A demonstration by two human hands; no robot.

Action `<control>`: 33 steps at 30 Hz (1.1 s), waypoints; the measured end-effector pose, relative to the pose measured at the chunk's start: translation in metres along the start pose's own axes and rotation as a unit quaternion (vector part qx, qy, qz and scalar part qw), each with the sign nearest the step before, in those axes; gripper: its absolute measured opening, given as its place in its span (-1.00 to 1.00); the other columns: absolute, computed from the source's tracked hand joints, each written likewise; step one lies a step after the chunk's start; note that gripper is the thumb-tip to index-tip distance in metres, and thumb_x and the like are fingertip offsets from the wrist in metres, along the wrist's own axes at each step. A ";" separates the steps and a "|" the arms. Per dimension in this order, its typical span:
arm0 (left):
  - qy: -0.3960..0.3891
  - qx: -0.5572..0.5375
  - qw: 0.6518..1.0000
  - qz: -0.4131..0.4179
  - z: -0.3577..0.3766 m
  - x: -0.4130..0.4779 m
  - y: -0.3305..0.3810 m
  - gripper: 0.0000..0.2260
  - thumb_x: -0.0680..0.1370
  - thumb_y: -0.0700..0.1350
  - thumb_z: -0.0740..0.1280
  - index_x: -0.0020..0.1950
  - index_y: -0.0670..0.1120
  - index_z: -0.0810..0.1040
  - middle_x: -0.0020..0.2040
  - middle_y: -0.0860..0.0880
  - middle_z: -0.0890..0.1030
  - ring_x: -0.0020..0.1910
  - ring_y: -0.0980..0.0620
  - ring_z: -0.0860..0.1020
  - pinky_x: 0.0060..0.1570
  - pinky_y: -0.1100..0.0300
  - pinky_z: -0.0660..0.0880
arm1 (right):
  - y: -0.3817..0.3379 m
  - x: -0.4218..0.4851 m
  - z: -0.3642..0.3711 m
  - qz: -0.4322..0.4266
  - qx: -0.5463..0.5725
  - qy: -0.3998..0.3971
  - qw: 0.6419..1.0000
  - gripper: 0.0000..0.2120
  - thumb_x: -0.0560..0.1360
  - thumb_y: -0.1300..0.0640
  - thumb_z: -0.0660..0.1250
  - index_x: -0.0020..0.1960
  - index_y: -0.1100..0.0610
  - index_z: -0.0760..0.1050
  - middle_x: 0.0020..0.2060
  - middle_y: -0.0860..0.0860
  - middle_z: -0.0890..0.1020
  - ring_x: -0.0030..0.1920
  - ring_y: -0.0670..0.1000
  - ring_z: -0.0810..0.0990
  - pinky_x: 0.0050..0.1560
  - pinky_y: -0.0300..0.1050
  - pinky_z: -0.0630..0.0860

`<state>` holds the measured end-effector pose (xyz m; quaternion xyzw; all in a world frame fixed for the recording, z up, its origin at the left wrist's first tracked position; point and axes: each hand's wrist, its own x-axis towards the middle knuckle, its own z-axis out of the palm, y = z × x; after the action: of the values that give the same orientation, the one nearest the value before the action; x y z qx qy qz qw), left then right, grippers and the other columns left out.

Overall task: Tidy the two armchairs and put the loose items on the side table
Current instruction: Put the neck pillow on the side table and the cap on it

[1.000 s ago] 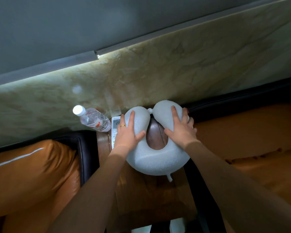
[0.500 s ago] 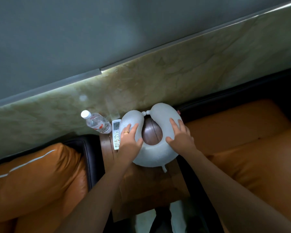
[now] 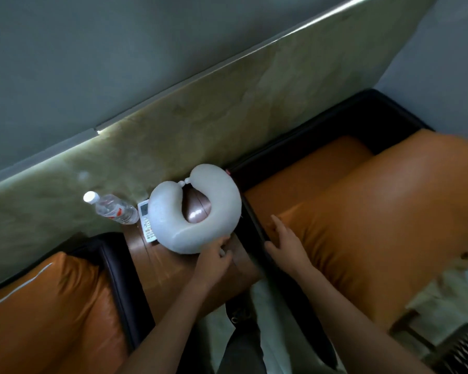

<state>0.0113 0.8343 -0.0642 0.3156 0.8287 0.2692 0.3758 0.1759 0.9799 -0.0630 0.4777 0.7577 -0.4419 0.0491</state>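
A white U-shaped neck pillow (image 3: 173,220) lies on the brown wooden side table (image 3: 173,276) between two orange armchairs. My left hand (image 3: 214,259) rests at the pillow's near edge, fingers curled around its small white tag. My right hand (image 3: 287,241) hovers open over the dark armrest of the right armchair (image 3: 376,211), apart from the pillow. A clear water bottle (image 3: 111,209) lies on its side at the table's far left. A white remote control (image 3: 146,222) lies beside it, partly under the pillow.
The left armchair (image 3: 52,306) with its dark armrest borders the table on the left. A marble-look wall panel (image 3: 173,130) runs behind the table. A dark metal rack (image 3: 459,346) stands on the floor at the bottom right.
Both hands have come off the top of the pillow. The left slid back to its near edge, the right moved over the right armrest. The view has swung to the right.
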 end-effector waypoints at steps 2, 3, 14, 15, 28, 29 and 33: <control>-0.022 -0.002 1.000 -0.005 0.020 -0.022 0.009 -0.61 0.55 -0.13 0.34 0.39 0.00 0.50 0.29 -0.01 0.58 0.26 0.04 0.54 0.28 0.16 0.46 | 0.023 -0.029 -0.013 0.001 0.025 0.000 1.000 -0.28 0.60 0.01 0.30 0.63 -0.12 -0.01 0.44 0.07 0.41 0.38 0.06 0.44 0.37 -0.04 0.39; -0.027 -0.003 1.000 -0.004 0.029 -0.033 0.015 -0.60 0.56 -0.15 0.35 0.40 -0.02 0.49 0.31 0.00 0.57 0.28 0.07 0.53 0.27 0.23 0.44 | 0.033 -0.044 -0.018 0.001 0.039 -0.001 0.999 -0.28 0.60 0.01 0.30 0.63 -0.12 -0.01 0.45 0.06 0.41 0.39 0.04 0.43 0.37 -0.06 0.39; -0.079 0.048 0.996 -0.007 0.173 -0.162 0.059 -0.58 0.62 -0.10 0.32 0.49 -0.03 0.42 0.38 0.02 0.50 0.37 0.07 0.46 0.27 0.26 0.39 | 0.159 -0.204 -0.057 -0.024 0.092 0.059 0.994 -0.36 0.60 -0.03 0.24 0.60 -0.19 0.04 0.32 -0.06 0.47 0.29 -0.02 0.49 0.20 -0.10 0.49; -0.091 0.044 0.995 -0.009 0.188 -0.172 0.061 -0.58 0.63 -0.09 0.32 0.49 -0.03 0.41 0.38 0.02 0.50 0.37 0.06 0.46 0.26 0.26 0.39 | 0.175 -0.217 -0.061 -0.019 0.097 0.066 0.993 -0.36 0.59 -0.04 0.24 0.59 -0.20 0.05 0.31 -0.07 0.48 0.27 -0.02 0.51 0.18 -0.09 0.50; -0.173 0.037 0.984 -0.019 0.295 -0.239 0.069 -0.68 0.63 -0.08 0.29 0.40 0.05 0.47 0.25 0.03 0.56 0.29 0.06 0.51 0.28 0.09 0.46 | 0.333 -0.292 -0.103 0.144 0.159 0.113 0.970 -0.39 0.60 0.02 0.24 0.60 -0.11 0.12 0.05 -0.06 0.56 -0.11 -0.09 0.58 -0.09 -0.05 0.53; -0.178 0.045 0.983 -0.019 0.299 -0.243 0.068 -0.67 0.64 -0.09 0.28 0.41 0.03 0.47 0.26 0.02 0.56 0.28 0.07 0.51 0.27 0.11 0.46 | 0.340 -0.294 -0.105 0.154 0.160 0.120 0.968 -0.38 0.59 0.03 0.25 0.60 -0.10 0.13 0.04 -0.05 0.56 -0.12 -0.07 0.59 -0.10 -0.03 0.54; -0.229 0.095 0.969 -0.011 0.301 -0.246 0.069 -0.66 0.66 -0.12 0.23 0.44 0.05 0.42 0.27 0.05 0.54 0.30 0.08 0.48 0.28 0.13 0.44 | 0.364 -0.293 -0.115 0.186 0.189 0.142 0.954 -0.39 0.58 0.03 0.26 0.59 -0.10 0.17 0.00 -0.04 0.57 -0.15 0.00 0.61 -0.13 0.00 0.55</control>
<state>0.4001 0.7640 -0.0776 0.3941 0.7457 0.1052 0.5269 0.6536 0.9183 -0.0747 0.6684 0.5575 -0.4876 -0.0684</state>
